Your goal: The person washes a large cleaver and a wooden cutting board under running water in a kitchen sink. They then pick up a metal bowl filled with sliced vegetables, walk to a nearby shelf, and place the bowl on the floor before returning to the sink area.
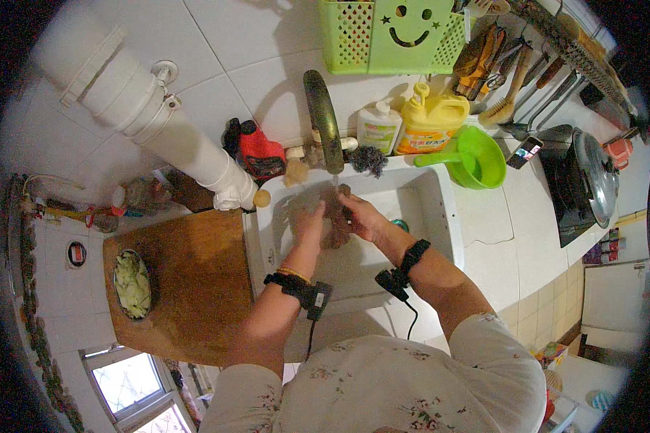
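Under the dark curved faucet (325, 122), a thin stream of water runs down between my hands. My right hand (364, 215) grips a dark brown lumpy item (336, 219), too blurred to name. On its other side, my left hand (309, 224) is smeared by motion and lies close against the brown item; its grip cannot be made out. Both hands are over the white sink basin (352, 295). A green drain piece (400, 224) shows in the basin past my right wrist.
Left of the sink, a bowl of pale green cut vegetable (132, 284) rests on a wooden board (195, 292). Behind stand a white pump bottle (379, 127), a yellow jug (430, 122) and a dark scouring pad (369, 159). A green ladle (479, 162), phone (525, 152) and lidded pan (593, 178) are right.
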Demonstrator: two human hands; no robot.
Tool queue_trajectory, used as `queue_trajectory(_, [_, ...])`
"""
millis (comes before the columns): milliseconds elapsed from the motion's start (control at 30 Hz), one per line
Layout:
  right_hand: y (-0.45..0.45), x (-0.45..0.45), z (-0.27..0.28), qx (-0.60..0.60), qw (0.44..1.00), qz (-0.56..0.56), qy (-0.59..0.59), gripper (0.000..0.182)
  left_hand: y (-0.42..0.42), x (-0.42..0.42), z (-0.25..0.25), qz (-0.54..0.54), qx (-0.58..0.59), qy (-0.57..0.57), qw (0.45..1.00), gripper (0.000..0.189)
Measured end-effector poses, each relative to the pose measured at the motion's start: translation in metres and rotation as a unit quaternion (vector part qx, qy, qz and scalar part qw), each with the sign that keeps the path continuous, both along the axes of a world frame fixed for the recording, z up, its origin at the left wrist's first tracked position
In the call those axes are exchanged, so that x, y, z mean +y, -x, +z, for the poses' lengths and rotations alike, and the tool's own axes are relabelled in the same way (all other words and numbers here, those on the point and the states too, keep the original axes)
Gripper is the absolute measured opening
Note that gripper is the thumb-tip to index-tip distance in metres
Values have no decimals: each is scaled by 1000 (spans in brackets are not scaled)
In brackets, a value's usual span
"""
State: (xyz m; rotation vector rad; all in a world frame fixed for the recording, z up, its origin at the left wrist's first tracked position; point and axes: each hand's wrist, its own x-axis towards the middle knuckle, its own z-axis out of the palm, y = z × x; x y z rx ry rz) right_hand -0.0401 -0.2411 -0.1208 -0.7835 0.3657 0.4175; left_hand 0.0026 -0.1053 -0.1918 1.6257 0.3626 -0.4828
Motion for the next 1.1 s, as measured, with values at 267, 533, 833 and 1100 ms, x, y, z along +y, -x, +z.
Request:
queue_trajectory(267, [0,5,-5,-7,994,-29,105,27,1,19,-23,-30,56,126,990,54])
queue_trajectory(533, [0,-28,-52,-16,965,-77,249,25,21,0,37,101,39,260,960,47])
queue_trajectory(833, [-4,-1,-38,-129,918,97,363,20,18,-6,18,-3,179,485,856,25])
queue_trajectory(1100, [0,-26,-70,-86,944,-81,307,23,12,-8,28,4,72,493,867,14])
